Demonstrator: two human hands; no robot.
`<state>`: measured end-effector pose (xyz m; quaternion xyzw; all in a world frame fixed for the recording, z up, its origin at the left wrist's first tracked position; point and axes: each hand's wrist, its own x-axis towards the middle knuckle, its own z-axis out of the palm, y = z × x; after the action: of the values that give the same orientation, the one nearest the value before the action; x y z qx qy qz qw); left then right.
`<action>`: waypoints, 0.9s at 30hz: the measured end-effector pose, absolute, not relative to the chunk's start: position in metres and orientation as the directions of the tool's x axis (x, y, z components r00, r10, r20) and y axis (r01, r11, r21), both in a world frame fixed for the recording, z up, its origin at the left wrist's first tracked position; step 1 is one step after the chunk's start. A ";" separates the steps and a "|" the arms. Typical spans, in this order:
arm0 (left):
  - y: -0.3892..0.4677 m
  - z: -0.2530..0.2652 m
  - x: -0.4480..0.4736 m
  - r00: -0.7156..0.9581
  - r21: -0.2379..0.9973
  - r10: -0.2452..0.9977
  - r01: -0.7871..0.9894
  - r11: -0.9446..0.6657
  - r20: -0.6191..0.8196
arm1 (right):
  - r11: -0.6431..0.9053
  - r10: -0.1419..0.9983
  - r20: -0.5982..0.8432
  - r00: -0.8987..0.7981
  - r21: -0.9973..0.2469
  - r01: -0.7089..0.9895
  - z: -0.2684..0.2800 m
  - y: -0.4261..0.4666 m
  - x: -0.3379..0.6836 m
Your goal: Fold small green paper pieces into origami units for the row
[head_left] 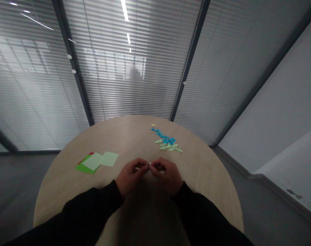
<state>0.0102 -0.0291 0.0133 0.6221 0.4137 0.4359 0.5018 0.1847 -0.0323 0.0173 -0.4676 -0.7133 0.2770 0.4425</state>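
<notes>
Between my two hands, over the near middle of the table, is a small pale piece of folded paper (149, 164), mostly covered by the fingertips. My left hand (132, 174) pinches its left side with thumb and forefinger. From the right, my right hand (167, 173) pinches it the same way, so the fingertips almost meet. Beyond the right hand lie several folded blue paper cranes (168, 139) in a slanting row. Pale green paper cranes (170, 147) lie bunched nearest to me, and a single yellow one (153, 125) is at the far end.
Left of my hands lie flat paper squares: a pale green sheet (109, 159), another overlapping it, a bright green sheet (85, 168) and a red one (91, 153) mostly covered. The round wooden table (206, 205) stands before glass panels with blinds (134, 95).
</notes>
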 end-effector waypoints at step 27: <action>-0.021 0.008 0.010 0.244 0.992 0.969 -0.129 0.001 0.031 | 0.273 0.962 0.256 -0.095 -0.895 0.353 0.016 -0.030 0.187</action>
<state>0.0102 -0.0214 0.0083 0.5285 0.3972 0.4691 0.5855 0.1865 -0.0296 0.0155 -0.4994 -0.6582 0.3378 0.4509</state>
